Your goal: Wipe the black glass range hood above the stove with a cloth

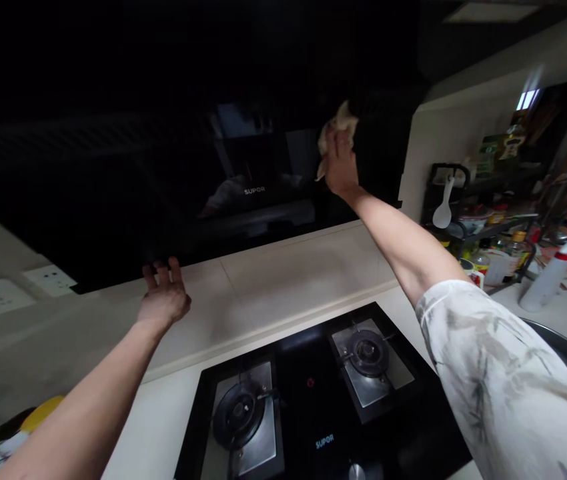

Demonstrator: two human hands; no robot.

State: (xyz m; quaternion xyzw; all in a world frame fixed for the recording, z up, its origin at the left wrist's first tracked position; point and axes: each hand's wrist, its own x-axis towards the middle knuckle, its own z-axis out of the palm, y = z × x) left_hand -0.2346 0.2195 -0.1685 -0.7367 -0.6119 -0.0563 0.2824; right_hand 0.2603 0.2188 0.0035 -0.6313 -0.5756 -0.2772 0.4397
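Pale countertop [163, 413] carries black gas hob [313, 400].

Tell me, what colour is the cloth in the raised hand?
Cream-white cloth, clearest in the head view against the black hood.

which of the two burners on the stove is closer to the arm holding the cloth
The right burner, beside the right forearm whose hand grips the cloth. The left burner sits nearer the lower left.

Right hand [341, 163] is up on the glossy black range hood [173, 167], pressing a pale cloth [336, 127] to its front. Left hand [164, 297] braces at the hood's lower edge, fingers spread. Below, the two-burner gas hob [313, 393] sits on the bench [153, 427].
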